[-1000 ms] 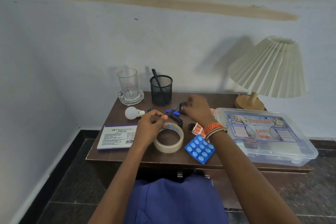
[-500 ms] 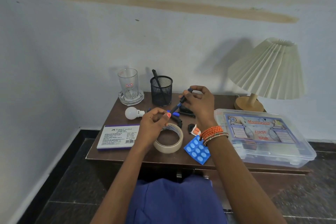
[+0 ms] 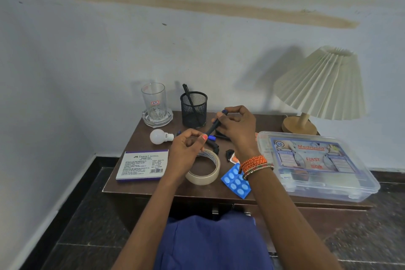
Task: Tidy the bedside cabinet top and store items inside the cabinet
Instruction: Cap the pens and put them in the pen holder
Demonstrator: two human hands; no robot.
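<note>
Change: since the frame half a second back, almost nothing shifts; the right hand still holds the pen raised above the cabinet top, and the left hand stays over the tape roll.
Right hand: fingers curl round the pen's upper end, pinching it near the blue cap.
Pen axis: tilted, upper end toward the back edge, lower tip pointing down toward the left thumb.
Left hand: fingers loosely curled, thumb almost at the pen's lower tip; whether it touches the pen I cannot tell.
Key relation: the mesh pen holder stands just beyond and to the left of the right hand, near the back edge; the right hand is the nearer one, and the pen would need turning upright to drop in.
Loose pens: lying flat below the hands, mid-top.
Left side: bulb, stamp pad box by the front left corner, glass at the back.
Right side: blue pill strip at the front edge, first aid box overhanging the right front corner, lamp behind.
Progress: judged early; most items remain on top.
</note>
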